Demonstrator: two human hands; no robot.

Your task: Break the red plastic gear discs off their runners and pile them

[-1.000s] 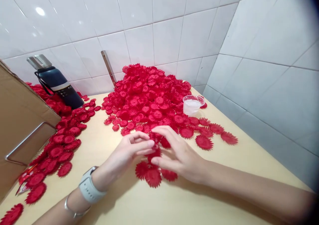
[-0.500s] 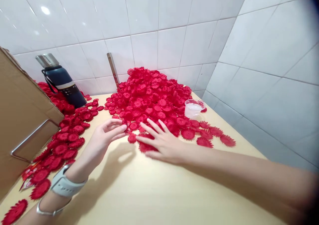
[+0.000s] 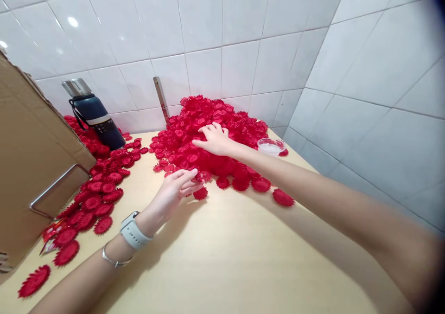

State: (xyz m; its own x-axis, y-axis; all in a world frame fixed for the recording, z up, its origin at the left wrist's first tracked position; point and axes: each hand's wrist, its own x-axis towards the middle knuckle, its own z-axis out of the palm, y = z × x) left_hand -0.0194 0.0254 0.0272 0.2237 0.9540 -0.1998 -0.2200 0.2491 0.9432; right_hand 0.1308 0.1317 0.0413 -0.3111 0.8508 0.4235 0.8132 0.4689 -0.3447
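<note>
A heap of red fringed discs (image 3: 187, 140), like flat fabric flowers, is piled on the table (image 3: 222, 258). Over the middle of the heap lies my right hand (image 3: 216, 138), palm down with its fingers spread and slightly bent; what is under the palm is hidden. At the heap's front left edge, my left hand (image 3: 177, 189) has its fingers curled together around a small red disc (image 3: 199, 177), which shows only in part at the fingertips. One loose disc (image 3: 200, 193) lies just below those fingers.
Left of the heap, a cardboard box (image 3: 38, 156) with a metal wire handle (image 3: 52, 189) stands beside a trail of more discs (image 3: 104, 195). A dark blue flask (image 3: 99, 119) leans there. A clear plastic cup (image 3: 271, 147) sits at the right, near tiled walls (image 3: 239, 68).
My right hand has moved up from the front of the heap onto its middle. My left hand has shifted right. Several discs at the front right now lie elsewhere or are covered by my arm.
</note>
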